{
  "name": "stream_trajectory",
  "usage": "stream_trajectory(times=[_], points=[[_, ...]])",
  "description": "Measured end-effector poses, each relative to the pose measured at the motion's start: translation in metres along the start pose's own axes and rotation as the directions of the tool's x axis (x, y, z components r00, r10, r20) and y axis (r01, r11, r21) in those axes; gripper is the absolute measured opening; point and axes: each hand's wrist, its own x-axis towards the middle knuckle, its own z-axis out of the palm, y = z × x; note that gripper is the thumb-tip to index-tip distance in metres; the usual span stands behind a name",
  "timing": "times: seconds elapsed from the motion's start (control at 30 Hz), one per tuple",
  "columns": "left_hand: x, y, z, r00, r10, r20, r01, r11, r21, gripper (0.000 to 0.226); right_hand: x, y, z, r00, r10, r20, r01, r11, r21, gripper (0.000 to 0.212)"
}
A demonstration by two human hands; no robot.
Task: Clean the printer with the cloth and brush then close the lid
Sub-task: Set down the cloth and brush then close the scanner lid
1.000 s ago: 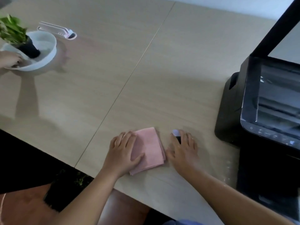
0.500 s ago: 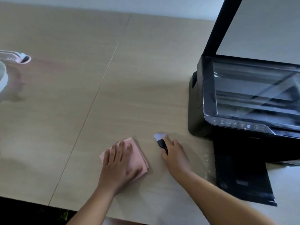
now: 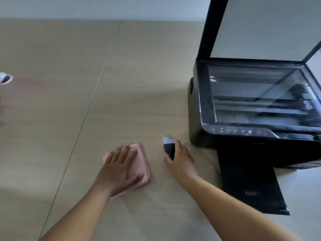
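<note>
Left hand [image 3: 119,168] lies flat, fingers spread, on the soft folded pink cloth [image 3: 139,164] at lower centre. Right hand [image 3: 181,160] curls around the small black pale-bristled brush [image 3: 168,145], now nearer the glossy black open-lidded printer [image 3: 260,108].

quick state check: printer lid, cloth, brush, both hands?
printer lid: raised, scanner glass exposed.
output tray: extended onto the table.
pink cloth: folded, flat on the table.
brush: on the table beside the printer.
left hand: spread flat on the cloth, no grip.
right hand: curled over the brush; grip unclear.
</note>
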Motion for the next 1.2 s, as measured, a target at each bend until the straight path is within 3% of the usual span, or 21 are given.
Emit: stream_trajectory(times=[0.07,0.2,0.33,0.57,0.73,0.8,0.9,1.03,1.2], points=[[0.001,0.002,-0.01,1.0,0.006,-0.01,-0.006,1.0,-0.006,0.091,-0.009,-0.001,-0.017,0.998,-0.069,0.007,0.07,0.997,-0.04,0.05],[0.034,0.02,-0.066,0.99,0.076,-0.119,-0.076,0.997,0.012,0.078,-0.02,-0.011,-0.076,0.979,-0.201,-0.043,0.202,0.979,0.034,0.025],[0.074,0.046,-0.13,0.957,0.146,-0.249,-0.146,0.989,0.019,0.073,-0.026,-0.023,-0.146,0.945,-0.312,-0.096,0.319,0.946,0.063,0.019],[0.145,0.125,-0.241,0.842,0.237,-0.486,-0.235,0.97,0.065,0.068,0.011,-0.006,-0.313,0.864,-0.303,-0.402,0.312,0.949,-0.044,0.025],[0.198,0.196,-0.312,0.741,0.278,-0.611,-0.273,0.956,0.103,0.07,0.062,0.018,-0.419,0.688,-0.353,-0.633,0.299,0.934,-0.196,0.019],[0.219,0.22,-0.337,0.726,0.266,-0.634,-0.253,0.961,0.113,0.071,0.081,0.025,-0.452,0.643,-0.38,-0.665,0.271,0.925,-0.266,0.03],[0.25,0.247,-0.369,0.721,0.234,-0.652,-0.206,0.971,0.121,0.072,0.104,0.034,-0.492,0.676,-0.42,-0.606,0.212,0.898,-0.385,0.046],[0.282,0.265,-0.397,0.766,0.172,-0.619,-0.1,0.984,0.15,0.071,0.134,0.043,-0.517,0.793,-0.376,-0.479,0.144,0.88,-0.452,0.053],[0.305,0.274,-0.405,0.867,0.1,-0.488,0.015,0.974,0.225,0.067,0.153,0.052,-0.525,0.786,-0.423,-0.451,0.212,0.87,-0.445,0.046]])
